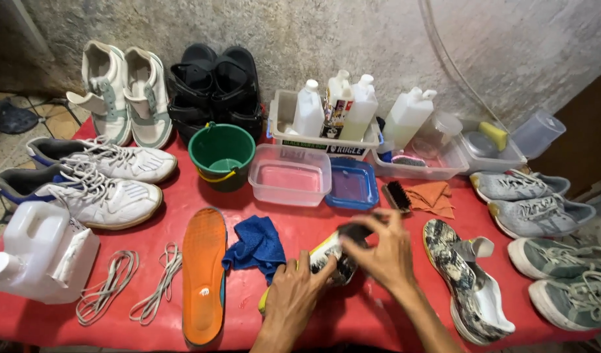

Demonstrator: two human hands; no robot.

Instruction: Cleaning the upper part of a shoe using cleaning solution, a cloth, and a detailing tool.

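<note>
**Two hands work an insole over a red tabletop**

Both hands meet just below the centre of the red table (pixel 379 320), which looks smooth and slightly glossy. The left hand (pixel 294 294) is clamped around the near end of a flat insole (pixel 326 252) with a yellow edge and a pale, printed face, pinning it at a tilt. The right hand (pixel 385 252) closes its fingers over a dark brush (pixel 354 232) pressed onto the insole's far end; motion blurs the bristles.

At nine o'clock from the hands lies a crumpled blue cloth (pixel 256 247), soft and nappy, and beyond it a long orange insole (pixel 204 274), foam-like, with a rounded toe. Farther toward nine, two loose grey-white laces (pixel 127 287) coil in loops beside a translucent plastic jug (pixel 35 252).

At three o'clock sits a camouflage-patterned shoe (pixel 467 287) with its tongue pulled open. At twelve o'clock stand a clear rectangular tub (pixel 291 175), a blue lid (pixel 353 184) and a round green bucket (pixel 222 151); at one o'clock, a bristle brush (pixel 397 195) lies on a folded orange cloth (pixel 434 198).
</note>
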